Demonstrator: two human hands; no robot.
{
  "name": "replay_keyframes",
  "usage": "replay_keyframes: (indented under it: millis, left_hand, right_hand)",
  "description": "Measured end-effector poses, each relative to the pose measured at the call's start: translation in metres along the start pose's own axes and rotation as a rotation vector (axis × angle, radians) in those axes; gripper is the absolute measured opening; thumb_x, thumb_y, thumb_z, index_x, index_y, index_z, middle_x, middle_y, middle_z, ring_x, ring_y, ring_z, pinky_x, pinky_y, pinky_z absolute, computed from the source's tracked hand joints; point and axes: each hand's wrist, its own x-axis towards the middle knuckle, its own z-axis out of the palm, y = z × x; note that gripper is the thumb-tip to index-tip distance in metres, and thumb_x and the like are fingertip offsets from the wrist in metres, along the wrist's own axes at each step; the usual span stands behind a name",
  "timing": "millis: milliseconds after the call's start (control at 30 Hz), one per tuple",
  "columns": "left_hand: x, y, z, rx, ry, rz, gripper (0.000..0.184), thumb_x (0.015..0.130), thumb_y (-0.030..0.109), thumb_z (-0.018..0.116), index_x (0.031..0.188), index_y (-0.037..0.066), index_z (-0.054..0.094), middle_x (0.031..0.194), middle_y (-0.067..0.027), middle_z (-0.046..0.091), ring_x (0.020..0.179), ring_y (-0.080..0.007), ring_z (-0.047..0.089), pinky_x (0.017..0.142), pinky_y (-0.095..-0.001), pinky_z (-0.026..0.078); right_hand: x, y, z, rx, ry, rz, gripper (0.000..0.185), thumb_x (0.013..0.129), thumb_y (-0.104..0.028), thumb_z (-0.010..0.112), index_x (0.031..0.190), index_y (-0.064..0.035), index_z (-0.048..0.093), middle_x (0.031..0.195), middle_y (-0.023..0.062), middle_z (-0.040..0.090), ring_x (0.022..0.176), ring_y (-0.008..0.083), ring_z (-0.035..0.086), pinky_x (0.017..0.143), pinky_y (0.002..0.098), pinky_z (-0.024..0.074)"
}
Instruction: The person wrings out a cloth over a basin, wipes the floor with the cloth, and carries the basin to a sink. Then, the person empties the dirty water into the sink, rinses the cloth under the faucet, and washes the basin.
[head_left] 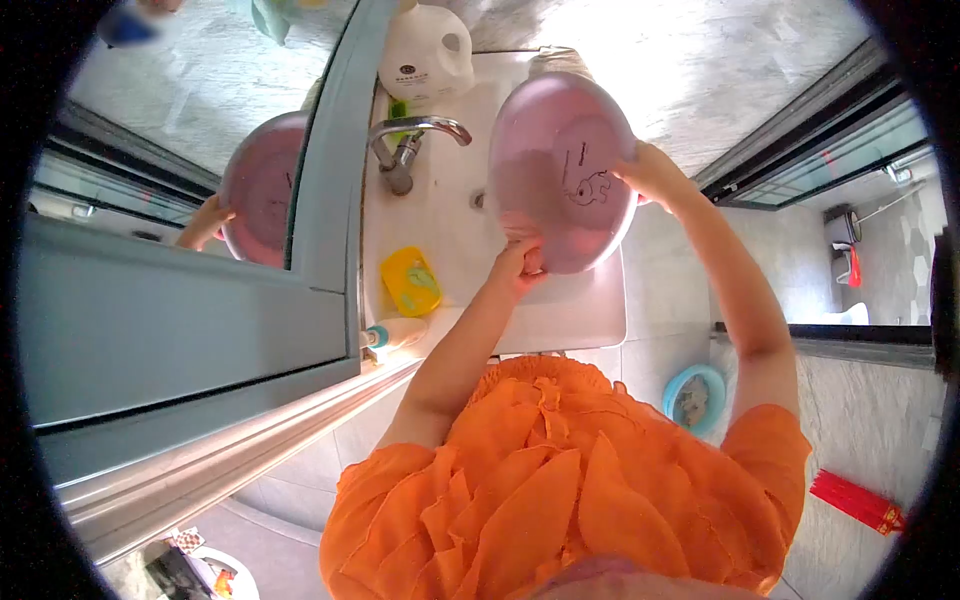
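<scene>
A pink plastic basin [540, 140] with a dark cartoon drawing is held tilted over the white sink [580, 325]. My left hand [518, 265] grips its near rim, the thumb and fingers closed on the edge. On the right side of the rim, my right hand [655, 178] is closed around the basin as well. The chrome faucet [420, 125] stands to the left of the basin, its spout pointing toward it. Part of the sink bowl is hidden beneath the basin.
A white jug [425, 55] stands at the sink's back left corner. A yellow soap dish [410, 280] and a bottle [397, 333] lie along the left edge, beside the mirror cabinet [190, 310]. On the floor are a blue basin [668, 395] and a red object [855, 500].
</scene>
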Motion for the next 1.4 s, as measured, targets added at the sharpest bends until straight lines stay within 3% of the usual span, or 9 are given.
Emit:
replay_keyframes:
  millis: [100,300,400,500,600,800,1100,1300,1400]
  left_hand:
    - [-0.002,-0.001,-0.017,0.001,0.026,-0.023,0.023,0.077,0.025,0.066,0.096,0.016,0.057,0.074,0.0030,0.052,0.071,-0.0118,0.049,0.075,-0.0417,0.047]
    - [-0.032,0.029,-0.025,0.063,-0.260,0.130,0.012,0.079,0.020,0.063,0.075,0.019,0.052,0.060,0.0065,0.046,0.056,-0.0081,0.044,0.066,-0.0334,0.043]
    - [-0.063,0.052,0.006,-0.019,0.041,0.250,0.021,0.076,0.005,0.063,0.067,0.016,0.048,0.052,0.0064,0.040,0.041,-0.0062,0.032,0.039,-0.0223,0.024]
    - [-0.057,0.056,-0.041,0.131,-0.103,0.187,0.014,0.080,0.018,0.061,0.072,0.020,0.050,0.057,0.0069,0.043,0.053,-0.0070,0.043,0.067,-0.0321,0.043]
    - [-0.098,0.049,0.004,-0.133,0.142,0.112,0.025,0.080,0.009,0.060,0.062,0.016,0.045,0.049,0.0061,0.037,0.040,-0.0062,0.031,0.039,-0.0225,0.021]
    - [-0.029,0.004,-0.021,-0.099,-0.223,0.161,0.027,0.081,0.019,0.061,0.061,0.019,0.043,0.050,0.0052,0.038,0.043,-0.0069,0.034,0.048,-0.0278,0.030]
    - [-0.039,-0.013,-0.003,0.011,0.001,-0.028,0.016,0.080,0.022,0.062,0.070,0.014,0.053,0.055,0.0020,0.044,0.084,-0.0166,0.051,0.080,-0.0397,0.038]
    - [-0.028,-0.024,-0.025,-0.042,-0.096,-0.036,0.016,0.079,0.017,0.064,0.089,0.009,0.054,0.085,-0.0027,0.060,0.087,-0.0156,0.055,0.082,-0.0352,0.041]
    - [-0.039,-0.017,-0.016,-0.060,-0.010,0.015,0.013,0.078,0.015,0.065,0.076,0.010,0.053,0.066,-0.0004,0.054,0.080,-0.0131,0.054,0.075,-0.0319,0.041]
  right_hand:
    - [-0.011,0.026,0.000,0.150,0.008,0.128,0.037,0.076,-0.021,0.054,0.107,0.0004,0.057,0.089,0.0133,0.062,0.076,0.0221,0.062,0.062,0.0362,0.0531]
    - [0.032,0.130,0.005,0.634,0.074,0.157,0.036,0.077,-0.015,0.054,0.108,0.0019,0.054,0.089,0.0112,0.060,0.074,0.0201,0.060,0.062,0.0334,0.0523]
    - [0.068,0.138,0.032,0.713,0.007,0.179,0.034,0.076,-0.013,0.055,0.107,0.0015,0.053,0.087,0.0105,0.059,0.073,0.0192,0.060,0.061,0.0323,0.0519]
    - [0.055,0.123,0.044,0.648,-0.035,0.184,0.030,0.078,-0.011,0.055,0.105,0.0011,0.054,0.087,0.0098,0.059,0.075,0.0191,0.059,0.064,0.0329,0.0519]
    - [0.023,0.101,0.030,0.603,0.004,0.268,0.035,0.078,-0.014,0.056,0.108,0.0033,0.053,0.096,0.0140,0.060,0.082,0.0222,0.060,0.070,0.0340,0.0519]
    - [0.019,0.078,-0.004,0.323,0.056,0.205,0.041,0.081,-0.024,0.055,0.113,0.0014,0.053,0.105,0.0165,0.060,0.088,0.0270,0.060,0.075,0.0365,0.0513]
    - [0.012,-0.014,0.037,-0.423,0.303,-0.310,0.045,0.075,-0.018,0.053,0.115,0.0025,0.052,0.096,0.0264,0.060,0.088,0.0380,0.060,0.080,0.0406,0.0482]
    - [-0.006,-0.040,0.058,-0.555,0.461,-0.340,0.050,0.075,-0.018,0.053,0.121,0.0006,0.049,0.112,0.0281,0.054,0.088,0.0394,0.060,0.079,0.0433,0.0493]
    - [-0.006,-0.038,0.063,-0.614,0.546,-0.399,0.051,0.075,-0.019,0.053,0.122,-0.0007,0.048,0.118,0.0284,0.050,0.089,0.0396,0.061,0.080,0.0438,0.0494]
